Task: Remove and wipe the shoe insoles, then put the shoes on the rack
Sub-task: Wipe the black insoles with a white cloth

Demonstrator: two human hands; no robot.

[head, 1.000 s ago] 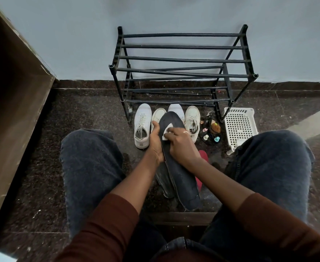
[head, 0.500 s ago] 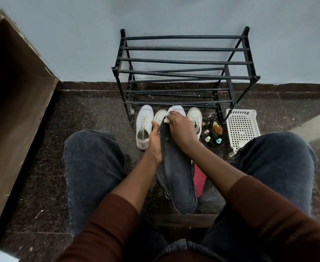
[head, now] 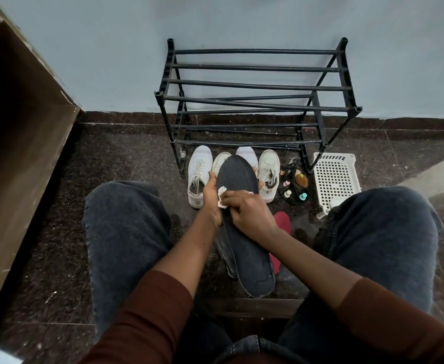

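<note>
Above the dark floor point(head: 126, 158), the left hand point(head: 211, 199) grips the insole's point(head: 244, 248) edge while the right hand point(head: 249, 214) pinches a cloth point(head: 222, 196) onto it.

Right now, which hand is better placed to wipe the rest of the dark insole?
Right. The right hand already pinches the white wipe on the dark insole, while the left hand grips the insole's edge to steady it.

Dark insole point(head: 244, 248) under wiping hands point(head: 249, 214)
</note>
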